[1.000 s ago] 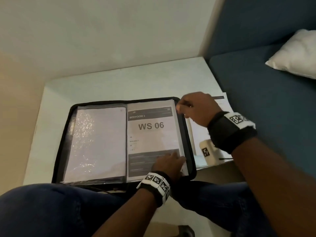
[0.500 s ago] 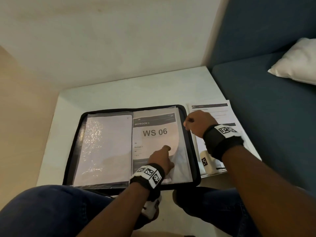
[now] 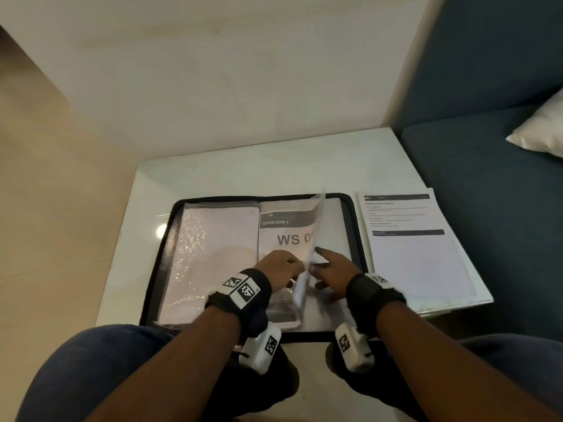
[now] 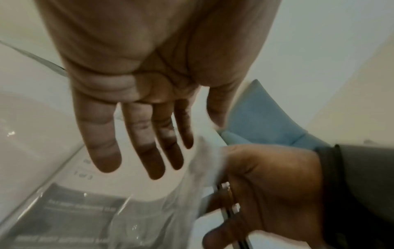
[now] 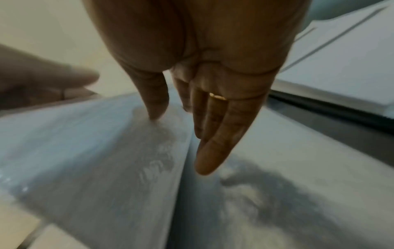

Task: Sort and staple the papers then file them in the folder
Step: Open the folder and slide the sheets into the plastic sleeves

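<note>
I've just swung the WS 06 sleeve (image 3: 289, 236) up on edge in the open folder (image 3: 355, 239) mid-table, left hand (image 3: 278, 266) and right hand (image 3: 332, 269) both flat-fingered, gripping nothing, next papers (image 3: 414, 248) waiting at the table's right edge.

The sheet in my folder's plastic sleeve (image 3: 288, 229) reads "BEDROOM 3" on its dark top band, with big "WS 0" below, the rest cut off. Print on the loose papers (image 3: 408, 239) by the table's right edge is too small for me to read.

— What is near the left hand (image 4: 149, 80)?
— Its fingers (image 4: 102, 138) are straight, spread above the printed page. Right of the left hand, a clear sleeve (image 4: 192, 182) stands up; behind it, the right hand (image 4: 270, 190).
</note>
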A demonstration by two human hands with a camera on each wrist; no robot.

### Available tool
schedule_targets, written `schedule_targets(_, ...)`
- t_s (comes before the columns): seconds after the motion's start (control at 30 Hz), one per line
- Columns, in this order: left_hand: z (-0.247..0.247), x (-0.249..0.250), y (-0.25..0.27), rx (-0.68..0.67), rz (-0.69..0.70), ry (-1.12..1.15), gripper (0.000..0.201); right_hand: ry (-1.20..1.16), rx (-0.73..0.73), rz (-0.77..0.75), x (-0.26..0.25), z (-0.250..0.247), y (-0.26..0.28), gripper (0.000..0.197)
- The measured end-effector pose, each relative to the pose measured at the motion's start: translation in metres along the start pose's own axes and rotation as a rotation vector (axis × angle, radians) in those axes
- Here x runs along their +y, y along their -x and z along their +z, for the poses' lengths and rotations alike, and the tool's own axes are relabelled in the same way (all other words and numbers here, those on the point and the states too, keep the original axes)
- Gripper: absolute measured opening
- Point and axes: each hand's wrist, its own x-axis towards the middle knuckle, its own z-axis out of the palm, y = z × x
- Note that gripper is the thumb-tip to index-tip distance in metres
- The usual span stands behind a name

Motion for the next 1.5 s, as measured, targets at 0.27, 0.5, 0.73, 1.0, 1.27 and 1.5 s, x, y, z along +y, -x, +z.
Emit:
schedule_targets(0.27, -0.112, -0.025, -0.002, 0.161, -0.038, -0.122, 0.031, 0.128, -0.027, -0.371, -0.021, 0.069, -0.002, 0.076)
schedule_targets(0.5, -0.187, -0.090, 0.001, 0.208, -0.210, -0.444, 0.046, 0.634, -0.211, -0.448, -0.019, 0.103, -0.023, 0.087)
schedule_targets(0.73, -0.200, -0.147, -0.008, 0.312, -0.351, -0.005, 0.037, 0.823, -0.370, -0.523, -0.023, 0.130, -0.036, 0.087)
schedule_targets(1.0, -0.198, -0.170, -0.016, 0.340, -0.451, -0.109, 0.028, 1.048, -0.452, -0.494, -0.017, 0.138, -0.049, 0.081)
schedule_targets(1.27, -0.188, -0.142, -0.018, 0.280, -0.356, -0.789, 0.087, 1.031, -0.098, -0.445, -0.015, 0.107, -0.047, 0.070)
schedule_targets(1.5, -0.141, -0.086, -0.044, 0.124, -0.110, -0.937, 0.085, 0.755, 0.329, 0.151, 0.026, 0.053, -0.042, 0.090)
